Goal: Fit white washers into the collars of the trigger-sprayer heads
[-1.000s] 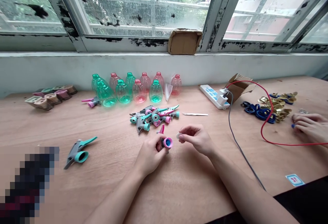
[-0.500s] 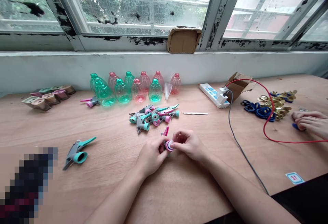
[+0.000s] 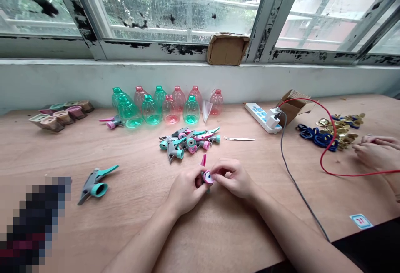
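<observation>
My left hand [image 3: 188,190] is closed around a spray trigger head [image 3: 203,160] with a pink lever, its pink collar turned up toward me. Inside the collar sits a white round insert [image 3: 208,176] with a dark centre. The thumb and forefinger of my right hand [image 3: 233,178] pinch at the collar's right edge; whether they also hold a small part is hidden. Just beyond my hands lies a pile of teal, pink and grey spray trigger heads [image 3: 190,143]. A single teal and grey trigger head [image 3: 95,185] rests to the left.
Green and pink clear bottles [image 3: 152,112] stand along the wall. Tweezers [image 3: 240,139] lie right of the pile. Farther right are a power strip [image 3: 262,117], grey and red cables [image 3: 292,173], and blue and gold parts [image 3: 321,137] near another person's hands [image 3: 378,152].
My right thumb has moved off the white insert to the collar's edge, so the insert's dark centre now shows. The camera view has shifted slightly. The other person's hands have moved.
</observation>
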### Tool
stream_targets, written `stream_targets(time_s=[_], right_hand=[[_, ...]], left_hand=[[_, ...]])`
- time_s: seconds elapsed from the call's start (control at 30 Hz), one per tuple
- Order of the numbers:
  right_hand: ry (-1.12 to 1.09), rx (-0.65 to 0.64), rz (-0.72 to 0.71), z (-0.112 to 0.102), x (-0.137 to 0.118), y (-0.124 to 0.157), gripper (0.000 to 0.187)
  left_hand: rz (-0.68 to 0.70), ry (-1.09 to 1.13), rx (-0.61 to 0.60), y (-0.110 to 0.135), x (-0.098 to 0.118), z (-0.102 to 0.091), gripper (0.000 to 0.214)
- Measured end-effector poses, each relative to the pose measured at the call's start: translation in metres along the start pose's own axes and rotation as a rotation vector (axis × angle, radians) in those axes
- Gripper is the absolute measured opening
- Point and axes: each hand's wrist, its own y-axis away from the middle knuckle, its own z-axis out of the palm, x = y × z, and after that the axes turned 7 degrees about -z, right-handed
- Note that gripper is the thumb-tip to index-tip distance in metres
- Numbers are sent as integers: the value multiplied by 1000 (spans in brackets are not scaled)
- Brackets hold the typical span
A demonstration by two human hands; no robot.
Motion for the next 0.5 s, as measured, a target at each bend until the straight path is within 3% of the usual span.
stream_targets(time_s=[0.1, 0.27, 0.5], right_hand=[[-17, -3, 24, 3, 0, 0, 7], [-68, -58, 123, 6, 3, 1, 21], [-319, -113, 279, 10, 8, 2, 26]], left_hand=[[5, -18, -12, 0, -1, 1, 15], [48, -67, -22, -1, -2, 1, 15], [65, -63, -36, -2, -3, 1, 8]])
